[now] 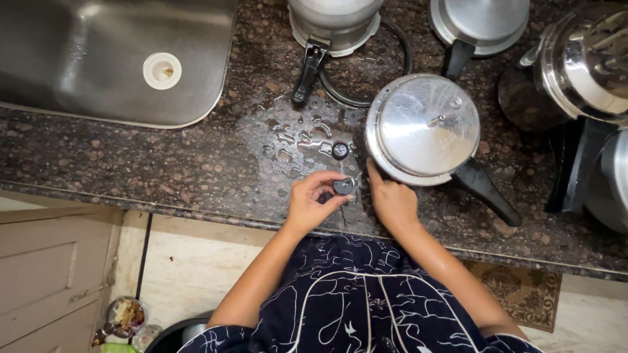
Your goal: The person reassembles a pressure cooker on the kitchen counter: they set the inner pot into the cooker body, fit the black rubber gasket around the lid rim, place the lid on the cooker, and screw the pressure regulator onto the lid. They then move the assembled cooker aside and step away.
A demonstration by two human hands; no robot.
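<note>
Left hand [313, 201] pinches a small black cap [343, 187] w/ fingertips; right hand [391, 198], fingers loose, touches the steel cooker lid [422, 128] at its 7 o'clock rim. Wet granite counter [163, 163].

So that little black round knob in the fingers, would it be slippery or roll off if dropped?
Probably slippery: the small black knob, pinched by the left hand, sits over a puddle on the granite counter. Its round shape suggests it could roll. It looks stiff, and light, since fingertips alone hold it.
</note>
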